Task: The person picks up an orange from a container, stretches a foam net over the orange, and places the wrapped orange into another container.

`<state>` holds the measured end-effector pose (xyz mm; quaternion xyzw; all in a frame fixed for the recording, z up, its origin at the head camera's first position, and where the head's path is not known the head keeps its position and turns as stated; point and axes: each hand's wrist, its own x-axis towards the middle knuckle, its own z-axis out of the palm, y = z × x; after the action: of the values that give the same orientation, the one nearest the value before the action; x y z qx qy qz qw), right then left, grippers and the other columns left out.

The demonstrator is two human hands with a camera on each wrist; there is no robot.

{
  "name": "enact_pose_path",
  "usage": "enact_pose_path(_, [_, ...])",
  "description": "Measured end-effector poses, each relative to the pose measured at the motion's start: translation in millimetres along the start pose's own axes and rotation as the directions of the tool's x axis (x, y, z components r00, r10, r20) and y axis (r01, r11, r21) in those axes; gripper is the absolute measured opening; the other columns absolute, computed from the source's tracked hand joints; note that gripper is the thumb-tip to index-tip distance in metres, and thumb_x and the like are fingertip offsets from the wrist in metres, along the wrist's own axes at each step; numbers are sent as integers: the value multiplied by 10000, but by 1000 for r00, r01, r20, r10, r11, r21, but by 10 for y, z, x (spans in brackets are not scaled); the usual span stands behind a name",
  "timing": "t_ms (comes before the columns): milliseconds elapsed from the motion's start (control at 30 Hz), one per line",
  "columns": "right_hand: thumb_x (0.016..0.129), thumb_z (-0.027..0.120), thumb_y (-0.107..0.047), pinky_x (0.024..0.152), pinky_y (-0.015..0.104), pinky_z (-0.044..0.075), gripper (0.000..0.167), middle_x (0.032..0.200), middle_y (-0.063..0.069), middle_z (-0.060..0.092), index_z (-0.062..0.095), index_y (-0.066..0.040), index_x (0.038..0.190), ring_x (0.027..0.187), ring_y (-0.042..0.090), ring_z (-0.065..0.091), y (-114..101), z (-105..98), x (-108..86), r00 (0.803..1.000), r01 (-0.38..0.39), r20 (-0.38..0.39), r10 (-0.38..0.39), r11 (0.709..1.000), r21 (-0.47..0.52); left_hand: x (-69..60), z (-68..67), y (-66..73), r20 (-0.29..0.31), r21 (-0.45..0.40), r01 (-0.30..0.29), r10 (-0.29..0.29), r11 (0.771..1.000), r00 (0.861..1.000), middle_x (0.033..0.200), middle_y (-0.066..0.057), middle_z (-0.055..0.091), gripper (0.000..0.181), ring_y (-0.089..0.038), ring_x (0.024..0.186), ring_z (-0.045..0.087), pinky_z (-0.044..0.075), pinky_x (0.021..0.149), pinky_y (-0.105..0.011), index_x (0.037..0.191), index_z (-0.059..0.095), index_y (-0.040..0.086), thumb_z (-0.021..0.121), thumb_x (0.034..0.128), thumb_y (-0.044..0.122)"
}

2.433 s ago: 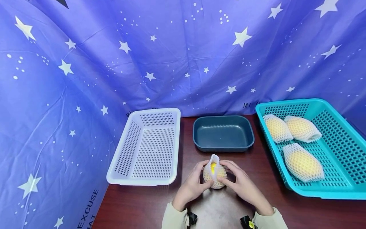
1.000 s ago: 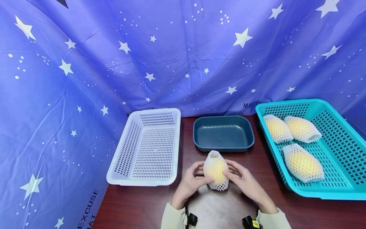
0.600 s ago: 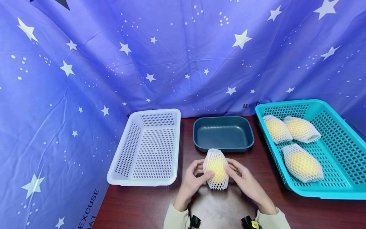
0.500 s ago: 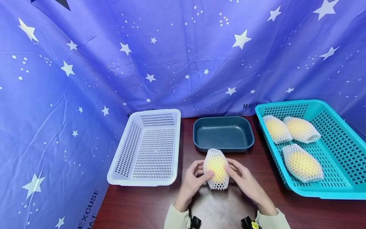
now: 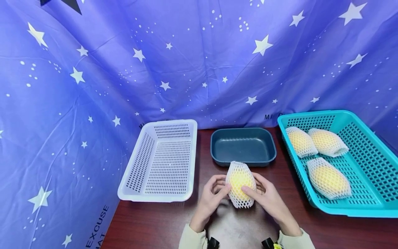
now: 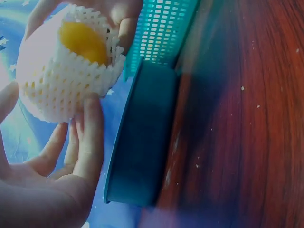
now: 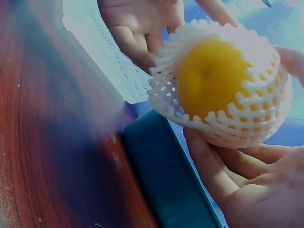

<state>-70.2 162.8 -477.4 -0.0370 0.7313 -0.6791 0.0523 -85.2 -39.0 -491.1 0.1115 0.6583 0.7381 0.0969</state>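
Between both hands, a yellow fruit (image 5: 240, 185) in a white foam net sleeve is held above the table, close in front of the dark tray. My left hand (image 5: 209, 197) grips its left side, thumb on the near face and fingers behind. On the other side my right hand (image 5: 270, 199) grips it the same way. One end of the net gapes, baring the fruit's smooth yellow skin (image 7: 206, 78) in the right wrist view. In the left wrist view that bare patch (image 6: 83, 40) shows too, and the left fingers (image 6: 92, 137) touch the net from below.
A dark teal tray (image 5: 244, 163) stands behind the fruit. To the left is a white perforated basket (image 5: 155, 197); to the right, a turquoise basket (image 5: 370, 193) with several net-wrapped fruits (image 5: 329, 178). A blue star-patterned cloth (image 5: 186, 69) hangs behind the reddish-brown table (image 5: 149, 224).
The wrapped fruit has turned in the hands: its open net end with bare yellow skin faced the head camera earlier; now its netted side does. Lately it has shifted slightly right.
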Motion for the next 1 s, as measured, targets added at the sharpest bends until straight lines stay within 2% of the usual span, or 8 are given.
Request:
enact_pose_path(133, [955,651,-114,805,225,563,504,1221,252,608,460,60,1388,980,66,658,2,-5,-8,1000,25,3,-25,1000,3,-10,-9,-4,69,-11,-6,7,1000,998,1265,-222,602,469,-140,1084,636,560,882,-286,1380,519,17,659,943,116])
enact_pose_path(200, [956,646,-107,799,225,565,503,1216,256,605,456,67,1388,981,61,656,-1,-6,-14,999,36,1,-36,999,1,-12,-1,-8,111,-37,-14,18,999,994,1331,-256,561,527,-125,1125,623,550,903,-273,1427,478,22,663,941,103])
enact_pose_path(267, [957,643,-101,792,224,565,501,1213,254,603,454,71,1388,979,57,653,-4,-10,-16,999,44,0,-44,999,-4,-12,8,-6,134,-53,-21,28,998,991,1328,-273,555,566,-105,1113,622,550,912,-275,1448,453,16,674,933,91])
enact_pose_path(533, [956,636,-81,783,217,566,499,1197,209,606,449,75,1391,984,48,648,-40,-58,-20,997,82,-8,-82,996,-31,14,53,34,137,-53,-36,43,998,990,1313,-284,562,588,-104,1086,628,559,912,-296,1443,461,21,704,909,67])
enact_pose_path(733, [946,630,-33,776,185,553,496,1148,87,628,444,102,1386,980,29,638,-87,-114,-46,991,132,-26,-134,990,-56,55,126,49,134,-40,-55,60,998,989,1306,-277,568,584,-99,1068,630,553,921,-298,1433,470,20,710,902,54])
enact_pose_path(867, [943,624,-13,774,181,550,483,1128,-18,636,450,100,1379,976,26,634,-107,-162,-57,986,161,-29,-164,984,-74,85,174,54,136,-55,-41,48,998,990,1301,-247,578,572,-99,1057,632,563,895,-298,1428,483,43,704,900,37])
enact_pose_path(933, [943,630,-19,776,181,550,481,1134,-21,631,455,86,1379,976,35,633,-115,-188,-60,985,164,-36,-168,982,-92,103,200,61,142,-69,-36,45,997,989,1299,-241,580,564,-104,1057,634,568,885,-300,1425,488,51,701,902,39])
enact_pose_path(1000, [943,637,-34,778,173,545,484,1156,36,626,459,74,1379,977,36,627,-126,-211,-63,985,160,-51,-167,980,-118,119,227,69,150,-78,-33,44,996,988,1305,-229,581,567,-97,1060,634,568,886,-300,1425,491,63,705,901,45])
